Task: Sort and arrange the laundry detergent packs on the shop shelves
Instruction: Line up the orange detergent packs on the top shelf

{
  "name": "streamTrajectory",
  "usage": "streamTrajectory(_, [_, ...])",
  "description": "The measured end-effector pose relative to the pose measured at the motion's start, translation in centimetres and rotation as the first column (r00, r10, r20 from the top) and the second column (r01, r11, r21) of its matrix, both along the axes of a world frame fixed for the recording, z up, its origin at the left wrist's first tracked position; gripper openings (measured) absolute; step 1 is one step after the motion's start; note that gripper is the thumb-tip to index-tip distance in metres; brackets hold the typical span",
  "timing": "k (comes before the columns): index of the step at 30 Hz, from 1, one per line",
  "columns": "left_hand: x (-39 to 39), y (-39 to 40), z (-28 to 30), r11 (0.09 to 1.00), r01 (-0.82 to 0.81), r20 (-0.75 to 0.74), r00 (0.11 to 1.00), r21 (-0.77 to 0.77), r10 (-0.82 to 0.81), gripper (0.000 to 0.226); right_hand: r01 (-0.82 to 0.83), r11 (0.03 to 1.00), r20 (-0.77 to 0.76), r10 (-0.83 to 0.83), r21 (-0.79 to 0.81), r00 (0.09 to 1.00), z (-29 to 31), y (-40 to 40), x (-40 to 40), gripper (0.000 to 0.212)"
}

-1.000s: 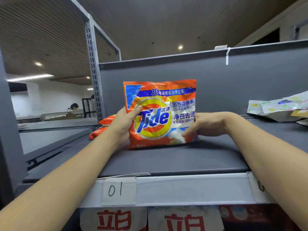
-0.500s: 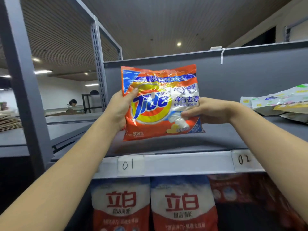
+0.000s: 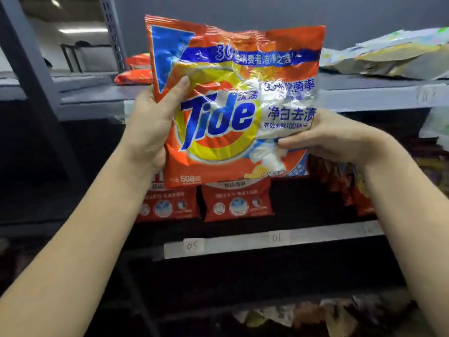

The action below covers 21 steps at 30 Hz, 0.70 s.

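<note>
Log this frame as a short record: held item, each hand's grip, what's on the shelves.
held item: Tide pack, upright, front facing camera
left hand: grips pack's left edge
right hand: pinches pack's lower right
top shelf: orange packs at left, pale bags at right
shelf below: two red packs standing

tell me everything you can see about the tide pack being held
The Tide pack is a crinkled, glossy plastic pouch, orange with a blue band of Chinese text near the top, a yellow and orange bullseye behind the blue Tide logo, and 508 printed at the bottom left. It is upright, facing the camera, in the air in front of the shelves. The left hand grips its left edge, thumb on the front; the right hand pinches its lower right side.
</note>
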State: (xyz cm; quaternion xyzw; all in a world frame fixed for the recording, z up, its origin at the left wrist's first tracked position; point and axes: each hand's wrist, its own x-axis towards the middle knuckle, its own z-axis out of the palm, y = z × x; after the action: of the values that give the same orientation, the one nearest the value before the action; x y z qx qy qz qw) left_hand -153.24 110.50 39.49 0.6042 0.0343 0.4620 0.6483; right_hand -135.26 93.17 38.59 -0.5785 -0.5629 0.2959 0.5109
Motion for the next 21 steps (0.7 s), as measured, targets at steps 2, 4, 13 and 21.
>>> streamTrajectory(2, [-0.7,-0.5,-3.1,0.998,0.007,-0.035,0.999,-0.058,-0.009,0.013,0.021,0.998,-0.057,-0.024,-0.064,0.998,-3.3,-0.7,-0.7,0.049])
streamTrajectory(4, [-1.1,-0.6,-6.7,0.991,0.02,-0.106,0.994,-0.133,-0.034,0.015,0.038,0.991,-0.111,-0.053,-0.132,0.992,-6.8,-1.0,-1.2,0.046])
streamTrajectory(13, [-2.7,-0.8,-24.0,0.905,-0.111,-0.463,0.881,-0.41,-0.102,0.031,-0.013,0.876,-0.343,-0.174,-0.482,0.923,-24.6,-0.7,-2.4,0.046])
streamTrajectory(21, [-2.9,-1.2,-36.6,0.813,-0.262,-0.662,0.725,-0.52,-0.19,0.033,-0.179,0.764,-0.534,-0.244,-0.62,0.809,-38.5,-0.5,-2.2,0.049])
